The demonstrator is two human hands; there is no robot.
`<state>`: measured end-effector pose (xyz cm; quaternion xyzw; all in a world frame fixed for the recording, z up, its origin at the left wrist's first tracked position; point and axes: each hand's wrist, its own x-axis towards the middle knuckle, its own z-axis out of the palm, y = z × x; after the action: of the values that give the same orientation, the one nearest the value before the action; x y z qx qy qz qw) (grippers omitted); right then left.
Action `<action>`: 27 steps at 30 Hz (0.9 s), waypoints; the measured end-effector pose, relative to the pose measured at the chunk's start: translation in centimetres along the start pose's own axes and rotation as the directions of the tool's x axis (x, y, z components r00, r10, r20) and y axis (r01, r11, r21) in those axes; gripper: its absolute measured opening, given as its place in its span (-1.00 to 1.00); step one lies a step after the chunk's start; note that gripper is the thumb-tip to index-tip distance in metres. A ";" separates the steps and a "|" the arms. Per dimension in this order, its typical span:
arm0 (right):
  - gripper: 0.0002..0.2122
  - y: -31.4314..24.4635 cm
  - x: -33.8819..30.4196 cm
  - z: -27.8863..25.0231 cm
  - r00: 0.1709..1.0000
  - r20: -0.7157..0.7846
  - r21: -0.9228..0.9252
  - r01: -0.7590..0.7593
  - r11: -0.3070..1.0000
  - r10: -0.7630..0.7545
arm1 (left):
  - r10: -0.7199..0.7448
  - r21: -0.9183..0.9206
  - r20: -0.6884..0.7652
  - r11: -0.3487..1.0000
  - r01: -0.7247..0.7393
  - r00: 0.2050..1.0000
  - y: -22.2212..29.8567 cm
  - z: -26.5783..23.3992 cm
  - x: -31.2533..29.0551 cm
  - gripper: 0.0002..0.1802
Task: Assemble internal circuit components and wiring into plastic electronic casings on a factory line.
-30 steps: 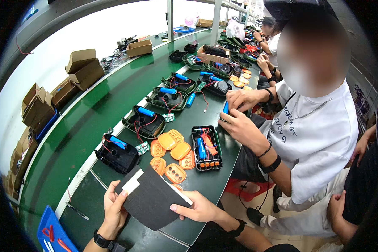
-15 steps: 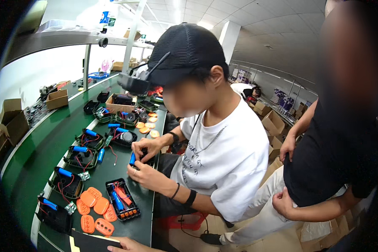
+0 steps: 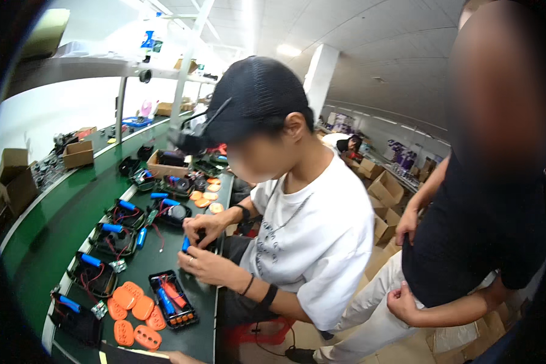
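At the lower edge, only a sliver of a hand shows, apparently my right hand (image 3: 183, 358). It lies beside a dark flat piece with pale yellow edges (image 3: 130, 354); its fingers are mostly cut off, so I cannot tell its grip. My left hand is out of view. Just beyond lie several orange oval covers (image 3: 143, 307) and a black housing (image 3: 188, 318) with a blue battery cell and red parts inside. To their left, a row of open black housings (image 3: 95, 274) holds blue cells, red wires and small circuit boards.
A co-worker in a white shirt (image 3: 321, 224) sits at the green bench (image 3: 48, 233), both hands (image 3: 206, 249) around a blue cell. Another person in black (image 3: 485, 230) stands at right. Cardboard boxes (image 3: 385, 188) are stacked behind, and a shelf (image 3: 91, 68) runs above the bench.
The whole view has shifted slightly, with the bench items lower and further left. Less of my hand shows at the lower edge. The co-worker's hands remain around the blue cell.
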<state>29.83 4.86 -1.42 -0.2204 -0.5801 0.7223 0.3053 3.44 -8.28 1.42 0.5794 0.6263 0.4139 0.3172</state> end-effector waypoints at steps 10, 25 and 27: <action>-0.61 -0.5 -0.6 -1.6 0.986 -0.052 0.098 -0.154 0.983 0.159 | 0.261 0.303 0.176 0.903 -0.305 0.949 4.2 -1.1 6.1 -0.80; -0.43 0.6 -0.9 -1.1 0.999 0.030 0.124 -0.022 0.992 0.018 | 0.313 0.308 0.089 0.894 -0.324 0.946 5.1 1.6 6.4 -0.68; -0.45 0.0 -0.8 -0.9 0.999 0.020 0.123 -0.030 0.992 0.028 | 0.312 0.304 0.087 0.896 -0.323 0.946 5.1 1.7 6.3 -0.68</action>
<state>31.04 4.91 -1.68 -0.2029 -0.5337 0.7632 0.3027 6.50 -1.82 5.69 0.7243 0.5753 0.3444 0.1605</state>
